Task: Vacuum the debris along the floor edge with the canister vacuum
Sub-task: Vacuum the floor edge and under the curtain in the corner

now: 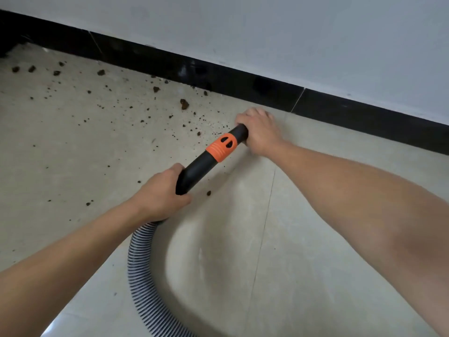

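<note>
Head view: left hand (161, 194) wraps the black vacuum wand (194, 170) at its near end, right hand (258, 132) clasps its far tip. Brown debris (184, 104) scatters left, along the black baseboard (243, 85). Ribbed hose (143, 271) curls near.

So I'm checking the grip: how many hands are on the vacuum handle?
2. The left hand grips the black handle near the ribbed hose; the right hand covers its front end, hiding the opening.

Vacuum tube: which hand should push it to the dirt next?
The right hand, probably. It grips the front end of the tube, nearest the dirt by the wall. The left hand holds the back end near the hose.
</note>
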{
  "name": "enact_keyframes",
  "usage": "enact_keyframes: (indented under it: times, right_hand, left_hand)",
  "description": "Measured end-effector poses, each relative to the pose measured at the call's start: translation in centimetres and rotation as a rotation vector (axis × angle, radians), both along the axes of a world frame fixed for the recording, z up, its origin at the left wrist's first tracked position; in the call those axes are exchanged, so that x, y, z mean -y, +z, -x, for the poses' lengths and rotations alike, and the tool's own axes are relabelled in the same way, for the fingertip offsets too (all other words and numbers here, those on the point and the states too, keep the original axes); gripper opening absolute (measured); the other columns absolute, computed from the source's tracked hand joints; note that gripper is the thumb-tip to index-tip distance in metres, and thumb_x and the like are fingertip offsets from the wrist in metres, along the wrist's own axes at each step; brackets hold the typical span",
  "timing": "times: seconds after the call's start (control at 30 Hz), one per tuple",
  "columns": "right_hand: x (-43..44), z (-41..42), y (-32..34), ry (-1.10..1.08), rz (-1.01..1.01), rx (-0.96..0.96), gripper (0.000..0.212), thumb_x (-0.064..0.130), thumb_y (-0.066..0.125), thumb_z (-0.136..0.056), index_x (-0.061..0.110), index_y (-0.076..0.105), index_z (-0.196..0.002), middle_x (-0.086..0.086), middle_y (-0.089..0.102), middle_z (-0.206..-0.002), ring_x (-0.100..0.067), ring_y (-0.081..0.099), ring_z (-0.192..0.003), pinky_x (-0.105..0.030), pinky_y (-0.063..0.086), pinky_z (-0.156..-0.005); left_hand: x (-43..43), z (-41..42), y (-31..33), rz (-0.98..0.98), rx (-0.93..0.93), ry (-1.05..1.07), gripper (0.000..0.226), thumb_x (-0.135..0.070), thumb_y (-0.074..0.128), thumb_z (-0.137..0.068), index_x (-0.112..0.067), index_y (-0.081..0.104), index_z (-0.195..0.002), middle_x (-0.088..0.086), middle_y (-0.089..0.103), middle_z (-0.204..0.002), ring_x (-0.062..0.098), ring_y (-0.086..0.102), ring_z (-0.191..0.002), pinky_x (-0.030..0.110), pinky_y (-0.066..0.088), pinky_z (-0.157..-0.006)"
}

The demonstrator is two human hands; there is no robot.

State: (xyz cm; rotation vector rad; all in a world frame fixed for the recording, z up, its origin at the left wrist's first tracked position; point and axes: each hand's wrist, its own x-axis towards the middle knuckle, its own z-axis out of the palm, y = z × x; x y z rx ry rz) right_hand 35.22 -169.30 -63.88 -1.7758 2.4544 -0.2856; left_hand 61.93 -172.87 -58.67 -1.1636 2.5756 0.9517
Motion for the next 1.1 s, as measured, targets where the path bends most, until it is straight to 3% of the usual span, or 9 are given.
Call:
enact_keyframes:
  times: [0.1, 0.23, 0.43, 0.53, 0.63, 0.8, 0.93, 1.0, 1.1]
  right_hand:
    - [0.9, 0.5, 0.2, -0.037, -0.003, 0.011, 0.032, 0.016, 0.067, -0.08, 0.029, 0.058, -0.107, -0.001, 0.052, -0.114, -0.024, 0.042, -0.118, -0.038, 0.03, -0.103]
    - [-3.0, -2.7, -0.4, -0.039, 0.079, 0.008, 0.028, 0.011, 0.067, -0.074, 0.023, 0.06, -0.098, -0.002, 0.056, -0.102, -0.028, 0.047, -0.109, -0.04, 0.033, -0.102]
    - [-12.8, -12.9, -2.2, 0.023, 0.282, 0.02, 0.022, 0.009, 0.063, -0.065, 0.02, 0.064, -0.085, 0.0, 0.058, -0.083, -0.027, 0.052, -0.085, -0.039, 0.04, -0.088]
    - [-13.7, -18.0, -2.2, 0.065, 0.298, 0.072, 0.026, 0.008, 0.067, -0.063, 0.023, 0.064, -0.083, 0.003, 0.057, -0.081, -0.025, 0.053, -0.083, -0.038, 0.039, -0.086]
    - [-12.1, -21.6, -2.1, 0.125, 0.302, 0.133, 0.027, 0.005, 0.067, -0.062, 0.022, 0.062, -0.083, 0.002, 0.056, -0.081, -0.025, 0.052, -0.081, -0.037, 0.037, -0.085]
    - [-8.1, -20.0, -2.1, 0.098, 0.285, 0.096, 0.026, 0.006, 0.066, -0.065, 0.022, 0.062, -0.085, 0.001, 0.056, -0.081, -0.026, 0.053, -0.082, -0.036, 0.035, -0.084]
    - [-5.4, -13.7, -1.4, -0.02, 0.232, 0.036, 0.023, 0.008, 0.067, -0.07, 0.021, 0.063, -0.088, 0.0, 0.058, -0.087, -0.028, 0.054, -0.091, -0.034, 0.031, -0.09]
    - [-5.1, -12.6, -1.1, -0.063, 0.232, 0.054, 0.024, 0.006, 0.069, -0.068, 0.02, 0.064, -0.086, -0.001, 0.058, -0.086, -0.028, 0.054, -0.09, -0.035, 0.031, -0.091]
    - [-6.5, -14.8, -2.0, -0.021, 0.29, 0.064, 0.024, 0.005, 0.067, -0.065, 0.02, 0.064, -0.084, 0.0, 0.057, -0.084, -0.027, 0.053, -0.086, -0.039, 0.04, -0.087]
  left_hand:
    - [0.1, 0.0, -0.2, 0.008, -0.023, 0.014, 0.028, -0.017, 0.064, -0.083, -0.016, 0.047, -0.105, 0.005, 0.06, -0.085, 0.022, 0.058, -0.075, 0.034, 0.046, -0.065]
    - [0.2, -1.6, 0.4, -0.099, 0.02, -0.025, 0.022, -0.02, 0.07, -0.078, -0.018, 0.053, -0.092, 0.0, 0.06, -0.08, 0.014, 0.059, -0.068, 0.028, 0.047, -0.06]
    - [-2.2, -5.8, 2.0, -0.424, 0.413, -0.329, 0.031, -0.036, 0.084, -0.064, -0.025, 0.057, -0.075, -0.014, 0.06, -0.064, 0.005, 0.056, -0.058, 0.017, 0.04, -0.056]
    - [-3.2, -7.9, 3.3, -0.547, 0.56, -0.34, 0.025, -0.033, 0.084, -0.065, -0.022, 0.063, -0.075, -0.008, 0.069, -0.069, 0.006, 0.063, -0.061, 0.015, 0.043, -0.061]
    - [-3.4, -10.7, 4.2, -0.518, 0.647, -0.302, 0.026, -0.033, 0.082, -0.066, -0.021, 0.063, -0.079, -0.003, 0.074, -0.074, 0.008, 0.067, -0.065, 0.02, 0.048, -0.068]
    - [-2.2, -13.1, 3.8, -0.359, 0.318, -0.022, 0.022, -0.021, 0.076, -0.075, -0.015, 0.056, -0.082, 0.001, 0.066, -0.062, 0.014, 0.065, -0.057, 0.024, 0.052, -0.059]
    - [-1.0, -11.2, 3.6, -0.031, 0.176, -0.028, 0.023, -0.025, 0.072, -0.08, -0.023, 0.05, -0.084, -0.002, 0.058, -0.076, 0.011, 0.055, -0.066, 0.024, 0.041, -0.058]
    - [-0.5, -10.2, 3.8, -0.037, 0.178, -0.041, 0.021, -0.027, 0.071, -0.081, -0.023, 0.05, -0.085, -0.002, 0.059, -0.078, 0.012, 0.056, -0.068, 0.024, 0.042, -0.06]
    - [-0.3, -9.8, 3.5, -0.271, 0.263, -0.088, 0.016, -0.024, 0.073, -0.076, -0.018, 0.058, -0.079, -0.003, 0.066, -0.066, 0.011, 0.061, -0.058, 0.021, 0.047, -0.058]
